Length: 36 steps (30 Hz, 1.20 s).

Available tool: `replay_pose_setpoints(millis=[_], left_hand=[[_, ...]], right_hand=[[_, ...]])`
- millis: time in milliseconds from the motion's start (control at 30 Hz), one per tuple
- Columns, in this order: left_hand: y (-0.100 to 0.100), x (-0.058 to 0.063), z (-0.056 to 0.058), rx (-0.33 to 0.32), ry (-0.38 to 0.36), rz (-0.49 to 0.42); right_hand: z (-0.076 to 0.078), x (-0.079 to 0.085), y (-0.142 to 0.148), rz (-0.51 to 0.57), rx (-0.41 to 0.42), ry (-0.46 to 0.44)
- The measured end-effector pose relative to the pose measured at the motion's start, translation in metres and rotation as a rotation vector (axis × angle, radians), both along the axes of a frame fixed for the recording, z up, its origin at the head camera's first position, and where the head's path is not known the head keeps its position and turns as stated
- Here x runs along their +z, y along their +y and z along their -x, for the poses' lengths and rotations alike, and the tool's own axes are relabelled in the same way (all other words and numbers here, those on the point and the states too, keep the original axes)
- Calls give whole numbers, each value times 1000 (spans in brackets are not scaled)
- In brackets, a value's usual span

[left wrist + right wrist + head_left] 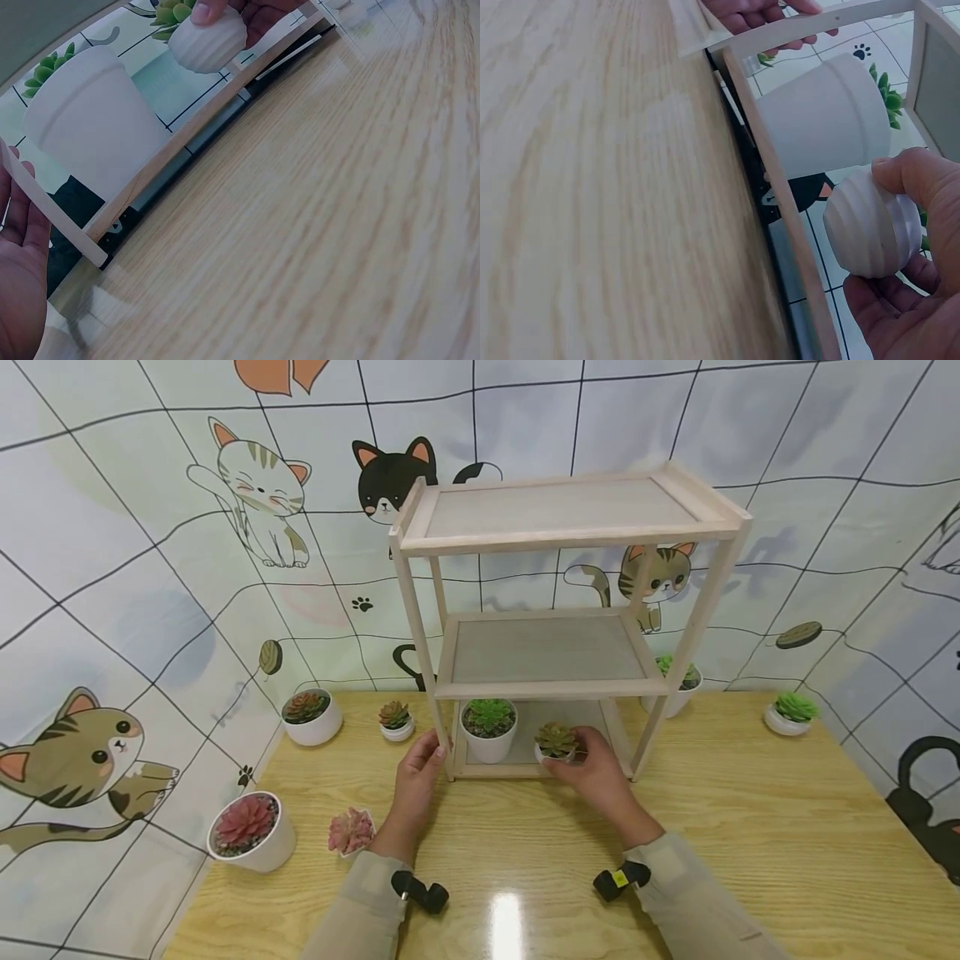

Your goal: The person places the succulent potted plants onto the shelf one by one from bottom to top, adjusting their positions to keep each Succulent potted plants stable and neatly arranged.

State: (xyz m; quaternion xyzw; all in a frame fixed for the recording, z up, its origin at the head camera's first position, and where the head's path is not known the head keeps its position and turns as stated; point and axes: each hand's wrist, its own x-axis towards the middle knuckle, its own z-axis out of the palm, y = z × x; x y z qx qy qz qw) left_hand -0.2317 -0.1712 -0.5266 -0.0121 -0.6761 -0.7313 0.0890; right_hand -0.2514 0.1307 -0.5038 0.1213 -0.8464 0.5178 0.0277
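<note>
A three-tier pale wooden shelf (551,687) stands on the table. My right hand (600,772) pinches a small white ribbed pot with a brownish-green succulent (557,741), thumb on the near side and fingers behind. In the right wrist view the ribbed pot (874,225) is tilted and close over the bottom tier's front rail. Beside it on the bottom tier sits a larger smooth white pot with a green succulent (489,731). My left hand (416,777) holds the shelf's left front leg, its fingers behind the post (56,210) in the left wrist view.
Left of the shelf are several potted succulents: a reddish-green one (312,718), a small orange one (395,721), a red one (253,832) and a pink one (350,833). To the right stand two green ones (678,687), (791,713). Cat-patterned walls enclose the table (750,827).
</note>
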Motion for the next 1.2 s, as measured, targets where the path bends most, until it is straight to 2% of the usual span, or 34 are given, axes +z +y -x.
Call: replay_pose_setpoints(millis=[333, 633, 900, 1200], left_hand=[[0, 0, -1, 1, 7, 4], [0, -1, 1, 8, -6, -5], [-1, -2, 3, 9, -13, -12], [-1, 0, 1, -1, 12, -12]], right_hand=[[2, -9, -2, -50, -10, -14], [8, -12, -6, -51, -29, 1], [12, -11, -7, -48, -36, -20], [15, -15, -8, -61, -50, -4]])
